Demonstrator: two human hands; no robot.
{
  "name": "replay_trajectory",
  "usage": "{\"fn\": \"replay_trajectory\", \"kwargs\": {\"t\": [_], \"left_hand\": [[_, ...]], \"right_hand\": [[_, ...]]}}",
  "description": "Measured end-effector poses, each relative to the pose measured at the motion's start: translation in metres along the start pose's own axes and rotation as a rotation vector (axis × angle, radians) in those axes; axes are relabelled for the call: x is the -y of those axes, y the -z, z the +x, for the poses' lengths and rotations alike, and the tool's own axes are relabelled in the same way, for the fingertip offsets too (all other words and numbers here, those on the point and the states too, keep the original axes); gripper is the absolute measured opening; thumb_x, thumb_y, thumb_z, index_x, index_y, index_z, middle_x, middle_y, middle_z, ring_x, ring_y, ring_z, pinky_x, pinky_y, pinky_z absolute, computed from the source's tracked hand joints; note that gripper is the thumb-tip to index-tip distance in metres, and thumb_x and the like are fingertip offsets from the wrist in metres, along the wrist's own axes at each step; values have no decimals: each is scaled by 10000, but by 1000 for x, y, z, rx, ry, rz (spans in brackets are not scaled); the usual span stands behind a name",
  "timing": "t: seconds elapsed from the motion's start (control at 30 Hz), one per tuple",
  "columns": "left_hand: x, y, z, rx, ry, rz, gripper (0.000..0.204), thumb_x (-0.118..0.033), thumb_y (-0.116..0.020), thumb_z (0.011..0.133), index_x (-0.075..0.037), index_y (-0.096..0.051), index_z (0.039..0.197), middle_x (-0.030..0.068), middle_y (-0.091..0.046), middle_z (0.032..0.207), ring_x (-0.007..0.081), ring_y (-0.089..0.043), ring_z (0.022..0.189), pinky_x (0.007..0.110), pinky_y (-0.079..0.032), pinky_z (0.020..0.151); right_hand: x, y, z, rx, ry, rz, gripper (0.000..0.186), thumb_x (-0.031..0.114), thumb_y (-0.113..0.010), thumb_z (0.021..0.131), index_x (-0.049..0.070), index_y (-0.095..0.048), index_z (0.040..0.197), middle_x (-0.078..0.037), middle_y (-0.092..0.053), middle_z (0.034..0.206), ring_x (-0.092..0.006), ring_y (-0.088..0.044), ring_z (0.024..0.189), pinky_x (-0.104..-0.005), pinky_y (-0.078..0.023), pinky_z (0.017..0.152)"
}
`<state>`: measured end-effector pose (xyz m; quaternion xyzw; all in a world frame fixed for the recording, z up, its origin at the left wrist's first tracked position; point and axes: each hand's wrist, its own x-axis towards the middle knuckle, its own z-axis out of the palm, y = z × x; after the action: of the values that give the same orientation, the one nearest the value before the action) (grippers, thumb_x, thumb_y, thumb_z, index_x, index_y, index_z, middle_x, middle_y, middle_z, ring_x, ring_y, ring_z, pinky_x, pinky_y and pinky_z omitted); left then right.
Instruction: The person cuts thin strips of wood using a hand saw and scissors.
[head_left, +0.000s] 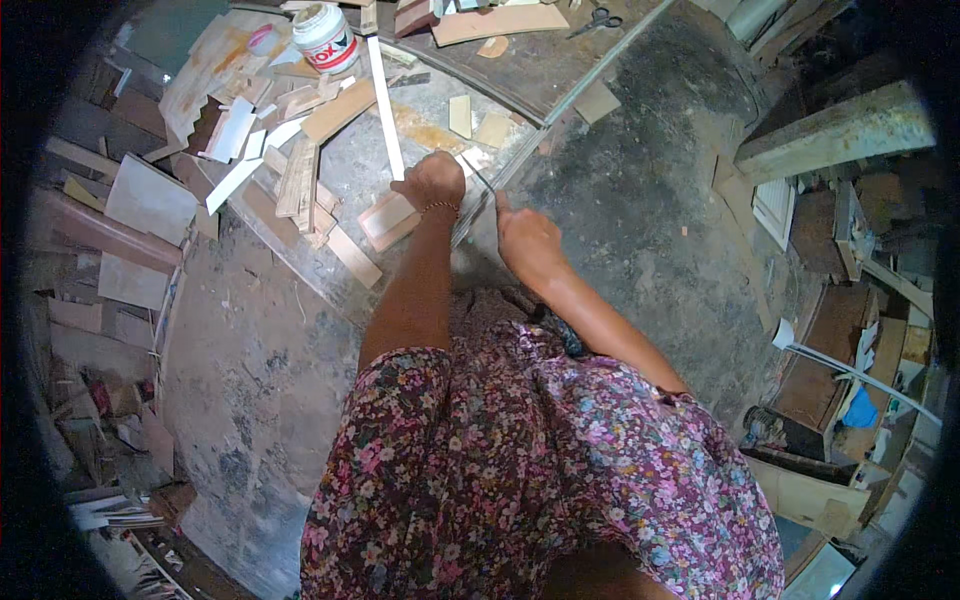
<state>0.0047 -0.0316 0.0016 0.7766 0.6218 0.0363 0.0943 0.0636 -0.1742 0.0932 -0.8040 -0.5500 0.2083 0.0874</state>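
My left hand (437,180), a beaded bracelet at its wrist, is closed low over the worktable. Beside its thumb ends a long narrow white strip (384,105); whether the fingers grip that strip is hidden. A small pale piece (474,162) shows at the other side of this hand. To the right, my right hand (528,240) is wrapped round a thin dark tool (483,180), whose slim end points toward the left hand; its exact kind is unclear. A pale wooden block (389,220) lies just below the left hand.
Several wood offcuts (298,180) are heaped on the table's left. A white tub (325,40) with a red label stands behind them. Scissors (597,22) lie at the far edge. A thick beam (840,130) juts in at right, above shelves of clutter.
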Motion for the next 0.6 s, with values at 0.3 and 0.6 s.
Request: {"fn": "replay_trajectory", "kwargs": {"t": [0.3,0.6], "left_hand": [[-5,2,-1,-1,26,44,290,-263,-363,766,-140,-620,822,64,-609,851,246,-568,808,503,-277,795],[2,-3,2,-69,24,28,305,-264,-346,792,-140,-623,765,55,-615,784,255,-574,764,512,-301,754]], "right_hand": [[-1,-8,7,-58,-6,43,311,126,-358,799,-54,-444,1038,-202,-568,680,-364,-566,658,-434,-447,601],[6,-8,16,-28,-23,22,349,188,-297,853,-20,-385,1119,-211,-571,742,-362,-571,675,-454,-450,599]]}}
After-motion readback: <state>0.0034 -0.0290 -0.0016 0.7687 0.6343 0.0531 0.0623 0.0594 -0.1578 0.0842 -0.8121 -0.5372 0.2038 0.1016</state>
